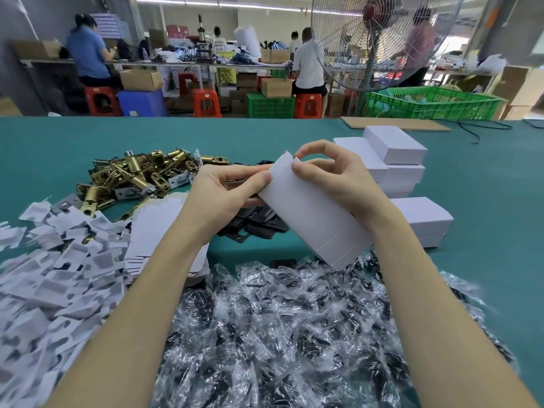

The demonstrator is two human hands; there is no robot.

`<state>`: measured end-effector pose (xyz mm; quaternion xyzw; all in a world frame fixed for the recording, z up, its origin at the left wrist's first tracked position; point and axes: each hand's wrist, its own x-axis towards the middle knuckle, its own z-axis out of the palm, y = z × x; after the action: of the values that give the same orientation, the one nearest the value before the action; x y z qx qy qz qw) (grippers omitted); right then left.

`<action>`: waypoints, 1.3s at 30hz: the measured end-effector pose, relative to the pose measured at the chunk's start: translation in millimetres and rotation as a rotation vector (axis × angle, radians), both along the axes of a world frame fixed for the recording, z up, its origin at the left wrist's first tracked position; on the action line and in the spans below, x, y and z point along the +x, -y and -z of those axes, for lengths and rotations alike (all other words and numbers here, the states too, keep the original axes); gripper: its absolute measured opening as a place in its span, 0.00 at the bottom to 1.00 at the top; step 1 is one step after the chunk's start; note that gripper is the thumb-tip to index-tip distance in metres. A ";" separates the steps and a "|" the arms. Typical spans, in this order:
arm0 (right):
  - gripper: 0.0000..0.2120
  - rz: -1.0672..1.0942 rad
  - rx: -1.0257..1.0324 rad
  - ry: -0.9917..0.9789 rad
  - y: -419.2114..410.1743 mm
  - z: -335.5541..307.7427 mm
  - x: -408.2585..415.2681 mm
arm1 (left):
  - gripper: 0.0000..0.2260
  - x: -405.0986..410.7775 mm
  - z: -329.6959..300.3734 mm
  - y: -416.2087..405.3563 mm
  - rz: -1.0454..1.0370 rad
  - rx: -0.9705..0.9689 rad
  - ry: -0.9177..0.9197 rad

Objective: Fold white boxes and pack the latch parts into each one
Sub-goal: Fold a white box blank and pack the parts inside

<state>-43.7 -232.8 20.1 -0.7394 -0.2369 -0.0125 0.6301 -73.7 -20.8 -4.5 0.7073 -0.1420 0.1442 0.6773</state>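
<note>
Bagged parts (279,334) nearest, unpacked. Both hands' fingers (256,179) pinch one box (312,213), end flaps unfolded; finished boxes (394,160) stacked right.

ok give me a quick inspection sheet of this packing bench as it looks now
surface: green table, mostly covered near the person.
job's things: white box held up with its end flaps open; brass latches heaped far left; black plates under the hands; finished boxes stacked right.
clutter: white card inserts spread left; clear bagged parts piled near.
grippers: left hand grips the box side; right hand pinches a top flap.
cables: black cable on the far right of the table.
surroundings: standing fan, green crates, seated workers behind.
</note>
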 end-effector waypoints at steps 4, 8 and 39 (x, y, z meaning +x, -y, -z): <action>0.11 -0.010 0.006 -0.012 -0.1 1.8 0.7 | 0.08 0.1 2.1 -1.5 0.011 -0.006 -0.012; 0.10 -0.007 -0.007 -0.009 0.7 2.4 1.2 | 0.08 0.9 2.4 -0.4 -0.002 0.005 -0.010; 0.08 0.016 0.195 -0.102 -10.7 8.7 10.5 | 0.10 6.8 16.8 35.8 -0.049 -0.210 -0.039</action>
<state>-33.2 -222.1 11.5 -0.6763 -0.1963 -0.0030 0.7100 -66.8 -56.6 -21.3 0.6384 -0.0958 0.1611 0.7465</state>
